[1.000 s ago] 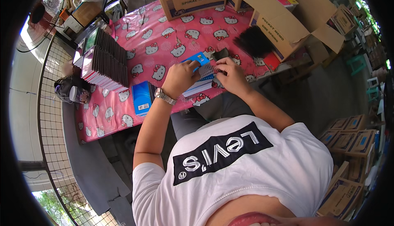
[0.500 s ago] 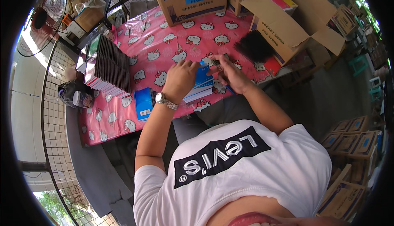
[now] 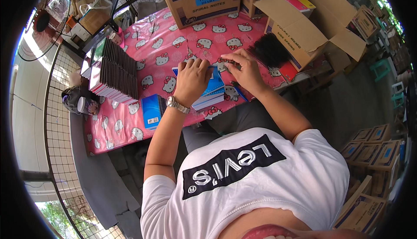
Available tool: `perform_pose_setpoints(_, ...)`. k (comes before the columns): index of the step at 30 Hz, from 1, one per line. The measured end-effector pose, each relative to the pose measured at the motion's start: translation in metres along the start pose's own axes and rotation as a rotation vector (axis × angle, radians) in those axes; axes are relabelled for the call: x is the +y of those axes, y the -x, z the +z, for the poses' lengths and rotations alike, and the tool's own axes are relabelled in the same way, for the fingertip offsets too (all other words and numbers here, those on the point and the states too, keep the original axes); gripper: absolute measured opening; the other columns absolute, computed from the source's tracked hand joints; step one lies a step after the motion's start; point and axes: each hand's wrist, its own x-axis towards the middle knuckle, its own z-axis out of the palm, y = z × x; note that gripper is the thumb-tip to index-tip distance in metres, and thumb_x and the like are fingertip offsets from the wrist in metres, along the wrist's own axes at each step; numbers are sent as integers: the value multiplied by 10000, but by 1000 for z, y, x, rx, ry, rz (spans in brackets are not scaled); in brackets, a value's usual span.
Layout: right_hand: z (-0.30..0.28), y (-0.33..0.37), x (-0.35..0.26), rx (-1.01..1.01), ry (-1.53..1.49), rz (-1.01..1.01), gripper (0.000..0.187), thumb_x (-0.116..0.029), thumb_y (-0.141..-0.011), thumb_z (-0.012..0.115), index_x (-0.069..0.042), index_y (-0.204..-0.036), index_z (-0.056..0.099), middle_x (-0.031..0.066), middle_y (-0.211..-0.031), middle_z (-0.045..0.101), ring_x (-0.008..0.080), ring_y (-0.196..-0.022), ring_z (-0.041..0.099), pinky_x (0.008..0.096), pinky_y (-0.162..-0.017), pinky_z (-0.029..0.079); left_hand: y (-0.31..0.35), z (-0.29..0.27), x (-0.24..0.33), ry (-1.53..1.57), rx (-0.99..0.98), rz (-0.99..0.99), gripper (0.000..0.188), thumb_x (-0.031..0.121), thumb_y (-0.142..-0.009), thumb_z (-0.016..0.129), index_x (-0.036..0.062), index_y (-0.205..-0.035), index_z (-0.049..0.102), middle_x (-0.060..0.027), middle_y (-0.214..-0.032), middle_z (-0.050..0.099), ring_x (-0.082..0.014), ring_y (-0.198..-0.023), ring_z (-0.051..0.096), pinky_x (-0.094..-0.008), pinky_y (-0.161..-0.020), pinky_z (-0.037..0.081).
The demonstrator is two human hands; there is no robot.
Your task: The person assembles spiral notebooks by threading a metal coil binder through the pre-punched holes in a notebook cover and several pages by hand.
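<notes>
Two bare hands work over a stack of blue-covered notebooks [image 3: 209, 100] near the front edge of the table [image 3: 169, 50]. The left hand [image 3: 193, 80] lies across its left side, hiding part of the top cover; whether its grip is closed on anything I cannot tell. The right hand [image 3: 248, 70] has thumb and fingers drawn close together by the far right corner; what that grip holds, if anything, is too small to tell. Just beyond it, a black bristly bundle [image 3: 270, 50] and a red piece [image 3: 287, 71] lie before an open carton [image 3: 299, 35]. Left of the hands sit a smaller blue spiral notebook pile [image 3: 151, 111] and a tall row of spiral-bound books [image 3: 115, 72]. A carton [image 3: 208, 13] stands at the far edge.
</notes>
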Motion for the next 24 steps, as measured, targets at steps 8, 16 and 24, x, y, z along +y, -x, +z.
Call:
perform_pose_setpoints(8, -6, -2, 9, -267, -253, 72, 262, -37, -883, 670, -65, -1143, 691, 89, -955, 618, 245, -838, 657, 320, -736, 526, 1, 0, 7, -24, 21, -5, 183, 236, -921, 626, 95, -1032, 592, -56, -926, 607, -256, -919, 584, -414, -844, 396)
perform_pose_setpoints(16, -18, -14, -9, -189, 133, -203, 348, -59, -972, 570, -77, -1315, 513, 57, -792, 577, 140, -688, 598, 288, -645, 506, 3, 1, 17, 59, 18, 30, 242, 198, -909, 632, 90, -1115, 565, -55, -954, 626, -248, -947, 597, -412, -863, 391)
perform_pose_setpoints(24, 53, 0, 160, -241, 271, 434, 414, -283, -990, 559, -57, -1332, 499, 201, -1113, 655, 306, -1025, 656, 417, -890, 519, -1, -4, 12, 182, -65, 48, 141, 176, -954, 589, 98, -1069, 615, -56, -975, 653, -249, -969, 611, -450, -953, 371)
